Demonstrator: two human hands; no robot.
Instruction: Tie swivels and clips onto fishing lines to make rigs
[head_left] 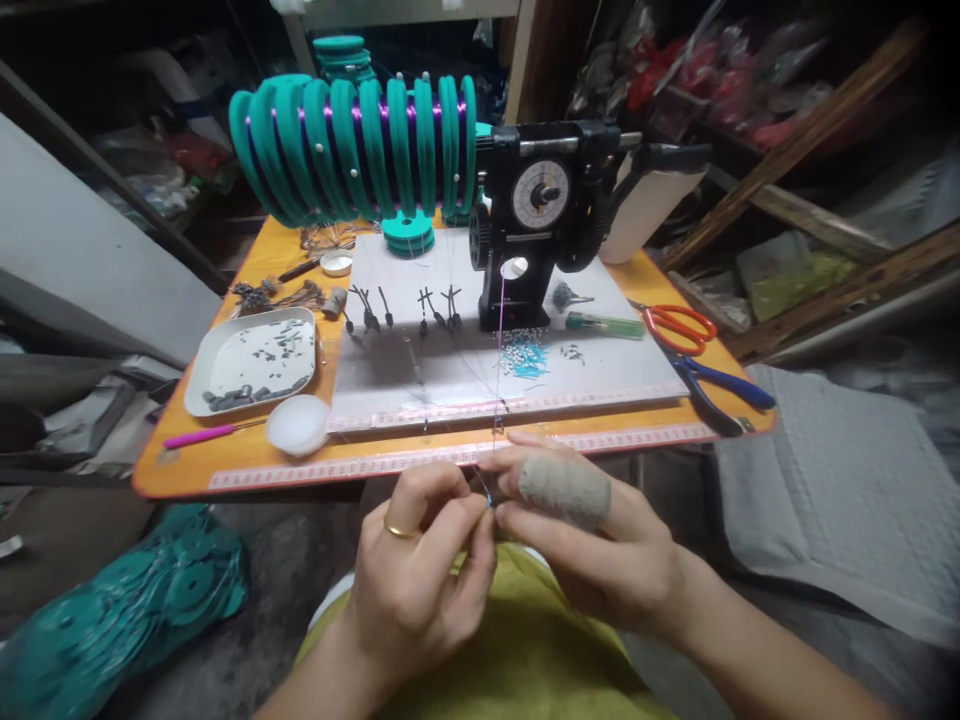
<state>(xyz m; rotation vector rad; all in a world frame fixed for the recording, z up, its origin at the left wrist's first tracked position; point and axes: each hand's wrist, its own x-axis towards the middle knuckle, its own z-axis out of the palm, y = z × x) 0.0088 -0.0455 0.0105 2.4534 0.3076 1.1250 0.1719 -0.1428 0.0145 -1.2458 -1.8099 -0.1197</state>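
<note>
My left hand, with a gold ring, pinches at a thin line just below the table edge. A tiny blue piece sits on the line by its fingertips. My right hand, one finger wrapped in grey tape, is close on the right, its fingertips near the same line; whether they grip it is too small to tell. A purple thread runs down from the black winding machine toward the hands. Green spools with purple line are stacked along the machine's shaft.
On the orange table are a white tray of dark pieces, a small white bowl, a pink-handled tool, blue beads, red scissors and blue-handled pliers. A bag of green spools lies lower left.
</note>
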